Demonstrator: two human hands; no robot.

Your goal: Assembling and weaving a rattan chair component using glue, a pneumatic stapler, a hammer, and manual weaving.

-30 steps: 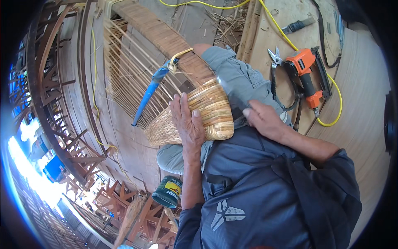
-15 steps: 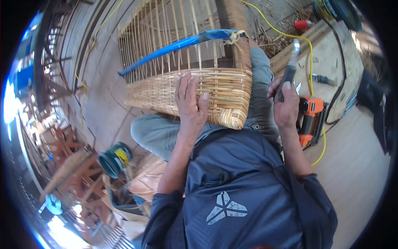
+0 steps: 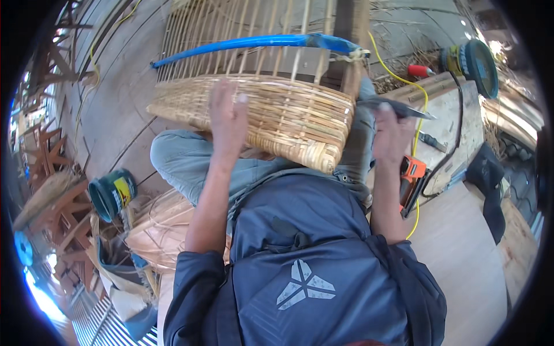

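A half-woven rattan panel [image 3: 277,115] rests across my lap, its weave dense at the near edge and its bare upright canes reaching away. A blue tube [image 3: 254,46] crosses those canes and is tied to the wooden frame at the right with a pale strip. My left hand [image 3: 228,124] lies against the left-middle of the weave, fingers stretched out and somewhat blurred. Right of the panel, my right hand [image 3: 392,138] is closed around a dark-handled pointed tool [image 3: 404,109], its tip toward the right. Blur hides the tool's exact kind.
An orange nail gun [image 3: 412,167] with a yellow hose [image 3: 426,98] lies right of my right forearm. Beyond are a board [image 3: 467,121] bearing another tool, a red object [image 3: 419,70] and a green bucket [image 3: 479,69]. Another green bucket [image 3: 112,195] stands at left.
My left hand has slid left along the weave. The tool in my right hand has swung from pointing away to pointing right. The whole view has shifted somewhat.
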